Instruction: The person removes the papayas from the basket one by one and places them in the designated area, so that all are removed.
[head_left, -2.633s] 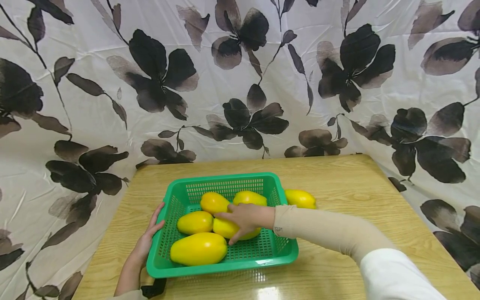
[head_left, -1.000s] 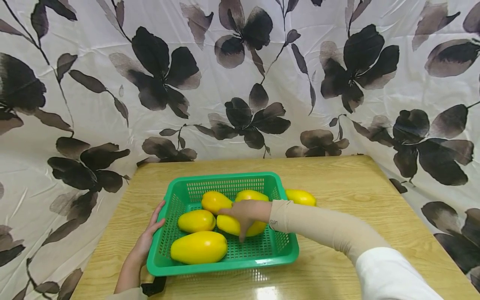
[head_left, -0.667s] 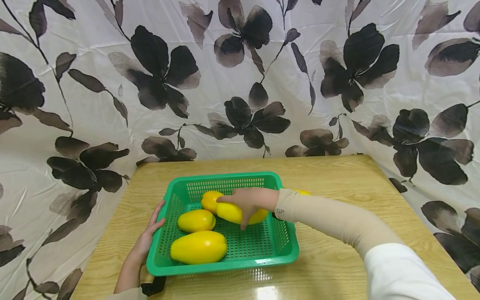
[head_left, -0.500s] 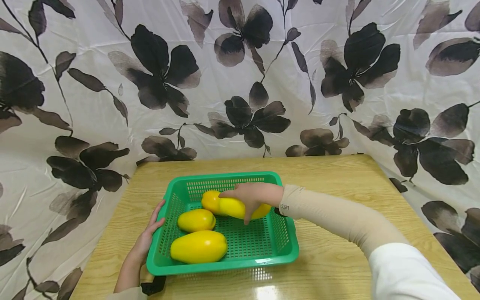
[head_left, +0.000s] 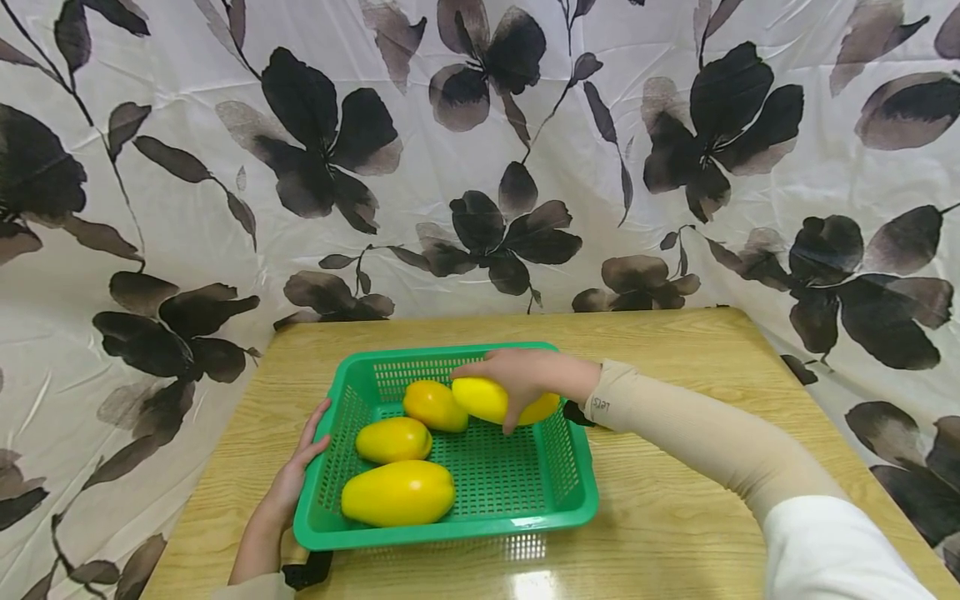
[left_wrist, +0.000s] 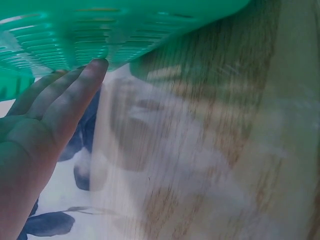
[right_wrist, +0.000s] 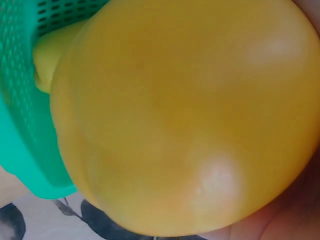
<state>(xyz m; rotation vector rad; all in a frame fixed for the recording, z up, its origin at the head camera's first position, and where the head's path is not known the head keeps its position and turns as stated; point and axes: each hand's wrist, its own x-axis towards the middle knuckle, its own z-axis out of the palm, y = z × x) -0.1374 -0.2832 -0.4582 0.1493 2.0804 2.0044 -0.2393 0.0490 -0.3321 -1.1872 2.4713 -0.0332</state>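
My right hand (head_left: 517, 379) grips a yellow papaya (head_left: 480, 398) from above, over the back right part of the green basket (head_left: 442, 542). In the right wrist view this papaya (right_wrist: 185, 115) fills most of the picture, with part of another papaya (right_wrist: 57, 52) behind it. Inside the basket lie a large papaya (head_left: 397, 493) at the front left, one (head_left: 393, 440) behind it and one (head_left: 435, 406) near the back. My left hand (head_left: 291, 483) rests against the basket's left side, its straight fingers (left_wrist: 75, 102) touching the outer wall in the left wrist view.
The basket stands on a light wooden table (head_left: 675, 517). A cloth with dark flowers (head_left: 480, 242) hangs behind the table and along its sides. My right sleeve (head_left: 697, 433) covers the spot right of the basket.
My right hand has lifted the papaya from the basket's middle and moved it back and right. The papaya outside the basket has become hidden behind my right arm. The left hand stays put.
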